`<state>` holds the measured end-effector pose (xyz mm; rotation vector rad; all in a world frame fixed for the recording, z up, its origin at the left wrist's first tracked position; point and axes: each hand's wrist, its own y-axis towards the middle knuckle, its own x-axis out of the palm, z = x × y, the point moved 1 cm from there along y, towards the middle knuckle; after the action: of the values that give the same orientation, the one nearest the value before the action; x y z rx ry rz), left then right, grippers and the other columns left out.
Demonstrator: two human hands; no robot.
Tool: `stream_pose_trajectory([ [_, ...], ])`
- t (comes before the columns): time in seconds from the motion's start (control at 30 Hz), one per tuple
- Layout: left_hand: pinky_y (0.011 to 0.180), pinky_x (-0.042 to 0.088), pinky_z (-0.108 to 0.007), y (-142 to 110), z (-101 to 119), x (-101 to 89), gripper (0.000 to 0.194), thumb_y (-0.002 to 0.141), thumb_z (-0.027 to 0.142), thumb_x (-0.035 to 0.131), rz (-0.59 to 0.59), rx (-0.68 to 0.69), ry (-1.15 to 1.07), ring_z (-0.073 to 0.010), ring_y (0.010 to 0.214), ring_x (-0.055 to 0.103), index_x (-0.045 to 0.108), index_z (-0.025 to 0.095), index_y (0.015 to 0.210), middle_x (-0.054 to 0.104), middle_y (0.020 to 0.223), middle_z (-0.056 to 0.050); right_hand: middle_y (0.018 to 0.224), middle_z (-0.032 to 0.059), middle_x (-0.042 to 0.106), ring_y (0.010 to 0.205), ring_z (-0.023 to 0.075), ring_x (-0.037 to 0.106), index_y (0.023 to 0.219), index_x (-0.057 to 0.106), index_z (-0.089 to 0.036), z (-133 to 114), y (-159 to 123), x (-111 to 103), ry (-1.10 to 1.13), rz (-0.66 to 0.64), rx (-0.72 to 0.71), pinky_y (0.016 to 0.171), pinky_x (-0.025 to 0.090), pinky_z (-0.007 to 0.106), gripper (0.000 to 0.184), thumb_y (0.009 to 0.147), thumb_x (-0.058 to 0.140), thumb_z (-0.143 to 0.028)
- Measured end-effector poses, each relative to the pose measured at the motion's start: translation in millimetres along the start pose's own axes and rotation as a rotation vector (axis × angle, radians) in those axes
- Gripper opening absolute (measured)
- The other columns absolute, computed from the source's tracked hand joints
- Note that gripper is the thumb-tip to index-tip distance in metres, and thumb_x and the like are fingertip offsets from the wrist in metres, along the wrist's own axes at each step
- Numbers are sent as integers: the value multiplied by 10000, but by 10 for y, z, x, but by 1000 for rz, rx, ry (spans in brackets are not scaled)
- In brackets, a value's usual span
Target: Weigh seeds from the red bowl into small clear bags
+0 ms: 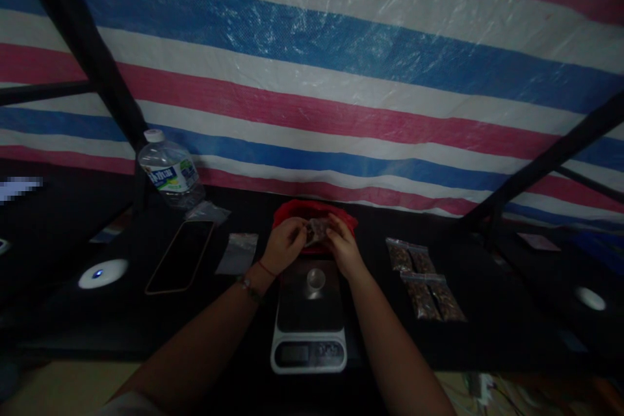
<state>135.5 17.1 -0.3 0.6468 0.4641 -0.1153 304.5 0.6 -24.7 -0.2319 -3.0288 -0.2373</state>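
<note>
Both hands meet over a red bag point(287, 211) behind the scale. My left hand point(285, 246), with a red string and a beaded bracelet at the wrist, pinches the left side of a small clear plastic bag point(319, 229) with some brown bits in it. On its right side, the fingers of my right hand point(344, 244) are closed on the same bag. Nearer to me lies a kitchen scale point(309, 312) with a white front and dark plate. A small clear round cup point(315, 279) stands on that plate, between my forearms.
Several filled zip bags point(424, 283) lie at the right. Flat clear bags point(237, 253), a phone point(180, 257), a white oval device point(103, 273) and a large plastic bottle point(170, 172) are at the left. Dark metal frame bars point(92, 58) and a striped tarp point(316, 97) stand behind.
</note>
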Motion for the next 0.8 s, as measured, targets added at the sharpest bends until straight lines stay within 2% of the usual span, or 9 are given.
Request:
stream_pose_trajectory([
  [0.07,779,495,-283,4,-34,-6,180,882,272,451,12,-34,3,-160,818,626,601,177,910,661,875,-54,1174,74,605,927,213,638,1227,504,-265,1,-8,6,99,-67,122,642,564,328,476,771,600,-360],
  [0.1,781,496,-282,9,-57,-10,188,890,282,442,23,-52,7,-159,820,627,597,178,915,658,878,-53,1146,67,616,873,199,648,1224,500,-272,-6,-7,4,123,-75,139,584,556,294,487,761,617,-366],
  [0.17,806,498,-289,21,-105,-26,204,899,281,426,79,-70,29,-162,860,626,574,177,992,647,943,-64,1070,48,635,807,176,648,1194,501,-275,-18,11,-18,126,-10,93,532,537,250,496,731,657,-365],
  [0.27,920,461,-341,33,-151,-52,238,881,214,424,157,4,130,-185,1012,585,534,164,1087,607,1082,-97,944,32,643,806,174,634,1085,532,-237,-13,58,-79,-5,180,-97,611,550,277,430,702,691,-348],
  [0.33,1008,394,-394,34,-153,-61,218,843,166,452,139,71,257,-213,1124,522,572,177,1025,579,1160,-97,891,37,639,812,178,621,980,578,-208,-12,79,-118,-205,263,-241,711,543,321,321,705,693,-327],
  [0.4,1056,327,-454,32,-145,-63,207,804,153,498,114,81,396,-255,1213,445,614,201,968,531,1257,-81,877,49,641,822,183,610,906,620,-196,-27,81,-142,-413,284,-372,780,521,350,206,738,666,-305],
  [0.5,1062,300,-502,33,-142,-50,300,777,182,550,105,47,503,-299,1270,376,621,228,1064,442,1364,-80,916,65,654,887,196,607,906,657,-199,-67,67,-153,-577,284,-534,830,505,367,145,792,601,-271],
  [0.63,1069,329,-466,37,-175,-16,447,781,195,549,90,76,460,-285,1268,387,535,185,1228,402,1381,-125,951,68,666,934,195,618,891,688,-208,-88,65,-146,-608,285,-640,874,499,376,149,820,559,-228],
  [0.8,1073,348,-447,35,-208,-12,455,776,137,521,136,82,391,-274,1274,389,528,158,1230,366,1396,-140,948,71,667,912,199,627,854,708,-210,-99,67,-138,-575,290,-662,862,506,393,142,818,571,-221],
])
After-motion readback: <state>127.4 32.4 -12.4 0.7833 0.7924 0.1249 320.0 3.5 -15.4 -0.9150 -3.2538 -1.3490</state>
